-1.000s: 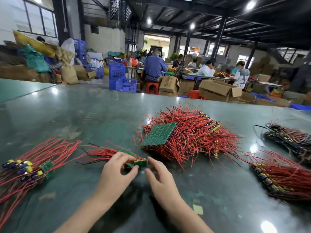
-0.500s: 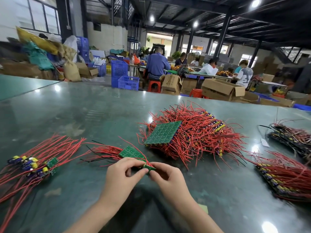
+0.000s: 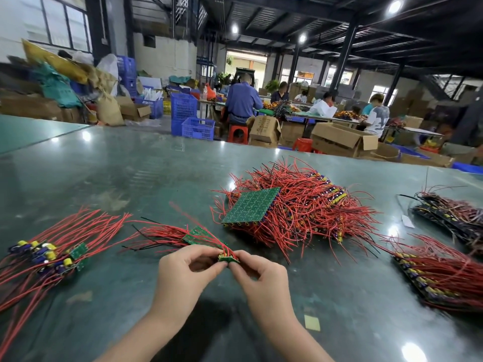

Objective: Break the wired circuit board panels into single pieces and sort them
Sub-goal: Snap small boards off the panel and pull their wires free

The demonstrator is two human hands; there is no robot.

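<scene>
My left hand [image 3: 183, 273] and my right hand [image 3: 258, 275] both pinch a small green board strip [image 3: 228, 258] between thumb and fingertips, just above the table. Red wires run from it up and left. Behind it lies a green panel piece [image 3: 197, 235] with red wires trailing left. A full green panel [image 3: 251, 206] rests on top of a big heap of red-wired panels [image 3: 308, 212] in the middle. At the left lies a row of single boards [image 3: 49, 254] with yellow and blue parts and long red wires.
The dark green table [image 3: 117, 173] holds two more stacks of wired panels at the right [image 3: 439, 273] and far right [image 3: 454, 215]. A yellow paper scrap [image 3: 311, 322] lies near my right forearm, a white scrap [image 3: 407, 221] further right. People work at benches beyond the table's far edge.
Both hands have lifted the small strip off the table and drawn closer together, fingers curling round it. The camera view has shifted slightly.
</scene>
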